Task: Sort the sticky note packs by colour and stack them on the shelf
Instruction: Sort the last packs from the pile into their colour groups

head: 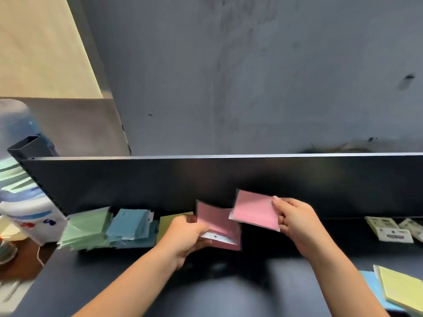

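Fingers (278, 203) of the right hand (295, 220) pinch the right edge of a flat pink sticky note pack in clear wrap (254, 210), thumb on top, holding it tilted above the dark shelf (263, 243). Just to its left, the left hand (185, 234) grips a second pink sticky note pack with a white label strip (217, 227), fingers curled under it and thumb over its left edge; the two packs overlap slightly at their near corners.

On the dark, matte shelf, left of the hands, lie a yellow-green pack (167, 221), a loose stack of blue packs (132, 227) and a spread stack of pale green packs (88, 228), side by side against the black back panel (160, 179). Small white printed cartons (389, 229) sit at the far right, and yellow and light blue packs (398, 289) lie at the near right corner. A stained grey wall (251, 76) rises behind. A water dispenser with a blue bottle (20, 179) stands at left.
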Tool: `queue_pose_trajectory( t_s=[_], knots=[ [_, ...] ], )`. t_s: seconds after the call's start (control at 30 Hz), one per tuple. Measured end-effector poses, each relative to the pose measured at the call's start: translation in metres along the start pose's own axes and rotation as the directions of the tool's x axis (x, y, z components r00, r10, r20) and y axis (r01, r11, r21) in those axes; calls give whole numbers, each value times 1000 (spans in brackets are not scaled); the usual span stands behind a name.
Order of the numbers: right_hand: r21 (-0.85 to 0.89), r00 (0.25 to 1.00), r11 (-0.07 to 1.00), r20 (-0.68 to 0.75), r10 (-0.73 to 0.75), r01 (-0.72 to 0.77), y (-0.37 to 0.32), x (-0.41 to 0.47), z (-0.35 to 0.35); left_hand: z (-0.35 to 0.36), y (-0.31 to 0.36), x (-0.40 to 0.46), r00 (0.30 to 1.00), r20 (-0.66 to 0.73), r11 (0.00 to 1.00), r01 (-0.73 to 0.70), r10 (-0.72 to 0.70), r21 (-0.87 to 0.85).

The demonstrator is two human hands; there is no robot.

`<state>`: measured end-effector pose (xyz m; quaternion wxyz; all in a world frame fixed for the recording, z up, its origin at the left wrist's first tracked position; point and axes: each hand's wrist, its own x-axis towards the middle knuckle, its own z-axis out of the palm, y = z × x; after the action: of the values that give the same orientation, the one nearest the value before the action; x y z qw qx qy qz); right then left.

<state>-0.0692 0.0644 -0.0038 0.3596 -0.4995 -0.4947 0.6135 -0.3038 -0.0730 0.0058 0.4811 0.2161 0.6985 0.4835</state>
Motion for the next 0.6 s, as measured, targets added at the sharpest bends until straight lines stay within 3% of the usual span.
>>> queue_pose_trajectory(
  t_s=[0.07,0.13,0.2,0.27,0.47,0.53,0.6],
  knots=[
    [2,997,998,39,64,-64,8,-4,8,1,-4,7,995,-3,969,-98,102,227],
    [-39,993,994,58,100,-98,15,-6,18,0,-3,11,966,14,830,-228,257,509],
    [-122,996,989,21,86,-83,19,-4,32,-5,0,13,936,67,674,-297,346,676],
    [-216,999,976,-30,31,-37,21,-1,48,-10,1,16,922,108,585,-324,373,743],
    [-325,979,944,-165,-119,60,21,8,83,-26,-8,29,903,228,481,-392,364,785],
    [-530,964,844,-170,-203,85,25,11,89,-26,-11,27,877,231,409,-411,421,815],
    [-796,929,598,-145,-341,95,31,13,92,-24,-13,19,851,214,342,-406,480,848]
  ],
)
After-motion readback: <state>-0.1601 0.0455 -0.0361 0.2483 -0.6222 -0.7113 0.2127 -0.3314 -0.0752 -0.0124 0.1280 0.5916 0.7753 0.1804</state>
